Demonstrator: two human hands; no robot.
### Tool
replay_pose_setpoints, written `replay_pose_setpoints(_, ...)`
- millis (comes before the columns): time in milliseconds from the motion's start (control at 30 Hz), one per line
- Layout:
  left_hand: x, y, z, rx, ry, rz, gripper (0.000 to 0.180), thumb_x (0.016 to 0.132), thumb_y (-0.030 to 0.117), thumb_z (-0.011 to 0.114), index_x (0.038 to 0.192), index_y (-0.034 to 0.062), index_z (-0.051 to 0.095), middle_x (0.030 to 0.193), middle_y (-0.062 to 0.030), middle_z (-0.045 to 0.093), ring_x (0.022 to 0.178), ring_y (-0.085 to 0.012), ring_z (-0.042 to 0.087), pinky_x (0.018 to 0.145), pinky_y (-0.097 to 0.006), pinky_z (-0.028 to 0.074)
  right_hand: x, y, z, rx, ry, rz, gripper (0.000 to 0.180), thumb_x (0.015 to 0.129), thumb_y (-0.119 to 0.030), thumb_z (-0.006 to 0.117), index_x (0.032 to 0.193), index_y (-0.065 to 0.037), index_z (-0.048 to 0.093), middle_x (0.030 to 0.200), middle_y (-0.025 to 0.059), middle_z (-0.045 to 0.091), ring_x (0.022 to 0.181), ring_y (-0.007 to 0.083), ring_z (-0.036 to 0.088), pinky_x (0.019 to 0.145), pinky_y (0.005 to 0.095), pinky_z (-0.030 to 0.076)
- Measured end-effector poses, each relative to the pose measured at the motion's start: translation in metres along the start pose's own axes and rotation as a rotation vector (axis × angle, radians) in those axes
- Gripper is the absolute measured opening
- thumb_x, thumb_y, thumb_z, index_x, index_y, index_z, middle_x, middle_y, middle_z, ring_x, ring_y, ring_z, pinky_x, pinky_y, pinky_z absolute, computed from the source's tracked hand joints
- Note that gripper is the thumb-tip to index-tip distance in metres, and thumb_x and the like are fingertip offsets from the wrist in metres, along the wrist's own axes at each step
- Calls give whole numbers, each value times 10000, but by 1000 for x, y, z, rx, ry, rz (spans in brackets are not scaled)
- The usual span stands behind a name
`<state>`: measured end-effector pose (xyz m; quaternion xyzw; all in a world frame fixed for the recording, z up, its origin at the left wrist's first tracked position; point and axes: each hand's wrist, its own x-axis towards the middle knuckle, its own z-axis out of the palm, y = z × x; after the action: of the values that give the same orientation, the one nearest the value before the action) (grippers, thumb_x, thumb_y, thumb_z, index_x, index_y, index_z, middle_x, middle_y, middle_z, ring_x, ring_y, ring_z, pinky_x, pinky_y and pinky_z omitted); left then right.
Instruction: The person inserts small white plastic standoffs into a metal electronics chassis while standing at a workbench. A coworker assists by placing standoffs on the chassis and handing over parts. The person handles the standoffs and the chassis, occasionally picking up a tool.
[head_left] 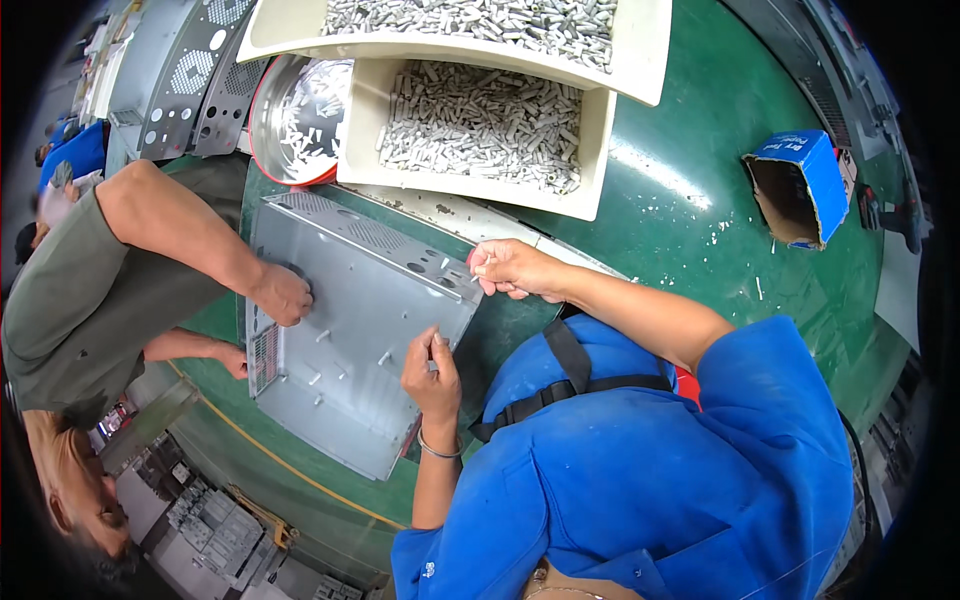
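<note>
A grey sheet-metal case (352, 290) lies open before me, with several small pale sleeves (384, 357) standing up from its floor. Over the case's near right side is my left hand (432, 378), fingers closed together at the tips; whatever they hold is too small to make out. My right hand (518, 270) is at the case's perforated upper edge and pinches a small white sleeve (488, 262). Across the case, a co-worker's hand (282, 295) reaches inside, while that person's other hand (232, 360) is by the left end wall.
Two cream bins (595, 150) full of small grey-white sleeves stand beyond the case. Left of them is a round red-rimmed pan (263, 120) with more sleeves. An open blue cardboard box (808, 190) sits on the green table (680, 235) at right. Perforated metal panels (185, 75) stand far left.
</note>
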<state>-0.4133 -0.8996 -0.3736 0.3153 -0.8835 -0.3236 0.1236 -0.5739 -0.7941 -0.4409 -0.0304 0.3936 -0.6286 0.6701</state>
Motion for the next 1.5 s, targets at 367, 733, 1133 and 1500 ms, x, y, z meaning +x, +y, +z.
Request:
replay_pose_setpoints(367,-2,-3,1,23,28,31,72,764,20,510,812,3,562,608,-97,553,514,-181,543,487,-278,414,8,5,7,-158,161,-66,106,806,-166,507,806,-60,507,606,0,483,483,55,391,396,204,303)
replay_pose_setpoints(733,-2,-4,3,39,62,84,72,753,21,523,809,1,563,611,-94,555,527,-207,541,503,-293,417,15,13,13,-850,341,-368,328,780,-363,523,734,-37,529,591,139,514,552,270,510,529,357,389)
replay_pose_setpoints(1133,-3,-5,3,46,82,112,80,737,26,531,806,-4,558,679,-125,560,582,-263,539,538,-326,421,19,18,5,-813,317,-304,348,804,-342,458,676,-20,485,585,139,504,577,264,508,552,377,383)
replay_pose_setpoints(1500,-4,-9,5,50,92,135,83,737,19,522,812,1,551,682,-130,555,584,-273,535,537,-337,417,23,16,0,-793,263,-280,433,811,-398,464,593,-25,458,489,76,424,482,164,395,479,335,345)
